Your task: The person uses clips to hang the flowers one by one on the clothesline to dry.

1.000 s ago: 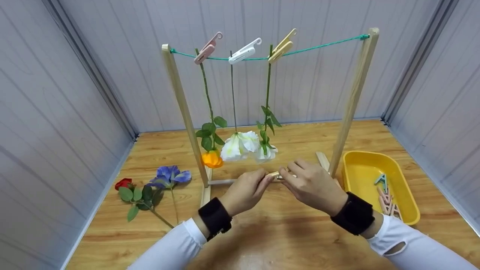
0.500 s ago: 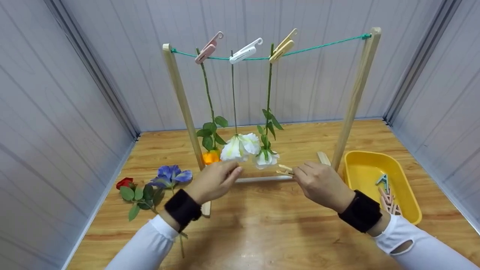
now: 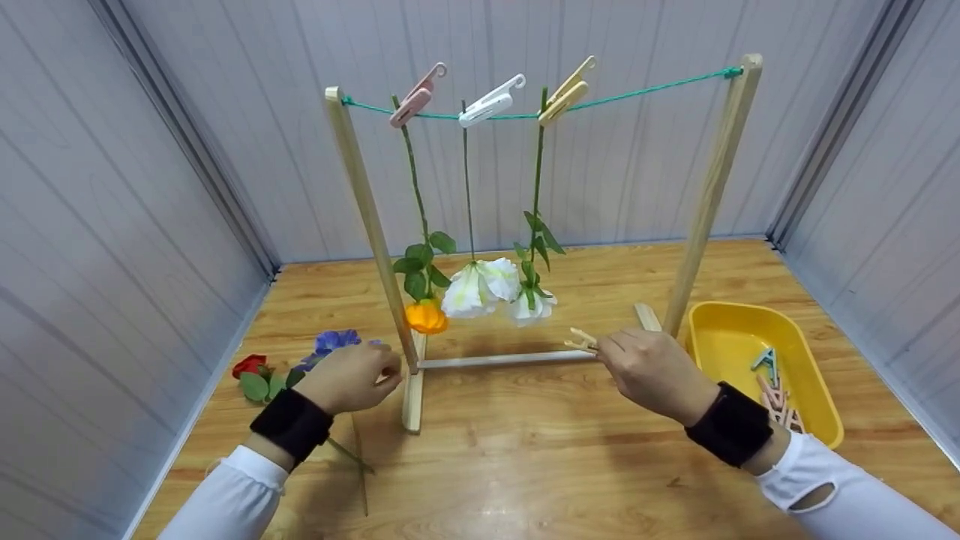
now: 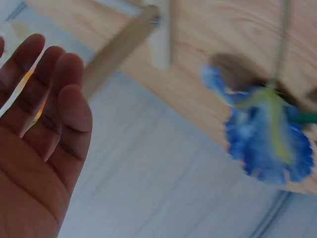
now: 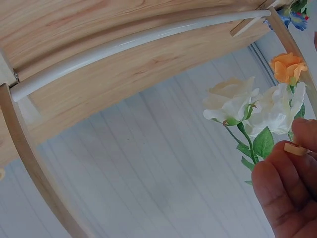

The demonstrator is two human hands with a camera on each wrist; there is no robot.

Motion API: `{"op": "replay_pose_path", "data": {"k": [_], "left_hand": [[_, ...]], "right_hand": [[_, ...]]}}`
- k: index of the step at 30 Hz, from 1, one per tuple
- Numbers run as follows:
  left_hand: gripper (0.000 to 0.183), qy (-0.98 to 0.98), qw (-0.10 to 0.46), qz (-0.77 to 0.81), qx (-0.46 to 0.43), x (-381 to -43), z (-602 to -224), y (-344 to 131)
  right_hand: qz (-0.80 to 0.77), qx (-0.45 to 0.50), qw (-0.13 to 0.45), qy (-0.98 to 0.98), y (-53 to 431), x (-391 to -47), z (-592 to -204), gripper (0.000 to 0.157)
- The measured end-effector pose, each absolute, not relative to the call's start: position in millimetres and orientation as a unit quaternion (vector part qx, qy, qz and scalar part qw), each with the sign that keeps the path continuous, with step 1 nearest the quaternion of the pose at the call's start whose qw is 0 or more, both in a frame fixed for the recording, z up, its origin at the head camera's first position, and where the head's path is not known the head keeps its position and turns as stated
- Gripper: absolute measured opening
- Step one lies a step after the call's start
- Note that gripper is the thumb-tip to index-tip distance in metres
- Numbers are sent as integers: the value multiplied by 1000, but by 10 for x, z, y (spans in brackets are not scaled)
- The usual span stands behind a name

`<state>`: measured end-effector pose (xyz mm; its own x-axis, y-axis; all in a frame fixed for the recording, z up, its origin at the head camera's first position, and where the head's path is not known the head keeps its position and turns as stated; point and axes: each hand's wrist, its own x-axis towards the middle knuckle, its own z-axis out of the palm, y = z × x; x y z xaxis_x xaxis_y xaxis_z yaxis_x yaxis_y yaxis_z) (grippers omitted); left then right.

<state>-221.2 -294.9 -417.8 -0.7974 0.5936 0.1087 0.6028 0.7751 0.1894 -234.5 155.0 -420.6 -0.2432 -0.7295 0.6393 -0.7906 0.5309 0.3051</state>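
Note:
My left hand (image 3: pixel 349 379) hovers over the blue-purple flower (image 3: pixel 334 342) and partly hides it. In the left wrist view its fingers are loosely bent with nothing between them, and the blue bloom (image 4: pixel 267 134) lies apart from them. My right hand (image 3: pixel 649 375) pinches a pale yellow clothespin (image 3: pixel 581 340) in front of the frame's right side. Just a tip of that clothespin (image 5: pixel 295 149) shows in the right wrist view. A red rose (image 3: pixel 249 366) lies left of the blue flower, its leaves partly covered by my left hand.
On a wooden frame (image 3: pixel 709 202), a green cord (image 3: pixel 637 93) carries an orange flower (image 3: pixel 426 316), a white flower (image 3: pixel 476 289) and a white rose (image 3: pixel 532 307), hung by pink, white and yellow clothespins. At right, a yellow bin (image 3: pixel 709 352) holds several clothespins.
My left hand has come away from the clothespin and moved left to the loose flowers. My right hand keeps the clothespin and has shifted slightly right.

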Motion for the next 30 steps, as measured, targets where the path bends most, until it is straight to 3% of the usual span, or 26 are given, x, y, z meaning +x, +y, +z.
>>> {"op": "replay_pose_path", "data": {"k": [3, 7, 9, 18, 30], "left_hand": [[11, -950, 15, -55, -307, -2210, -4304, -3058], [20, -960, -6, -14, -281, -2199, -4473, -3146], [17, -962, -6, -3, -274, -2195, -4565, -3187], [15, -956, 29, -2, -293, -2220, -4863, -3361], [23, -935, 93, -3, -342, -2269, -4954, -3439]], "right_hand": [[38, 484, 383, -786, 1569, -2338, -4213, 9], [32, 487, 386, -783, 1585, -2332, -4226, 11], [32, 488, 386, -782, 1588, -2332, -4227, 10], [27, 490, 387, -780, 1601, -2329, -4233, 11], [28, 488, 388, -782, 1627, -2331, -4262, 16]]}}
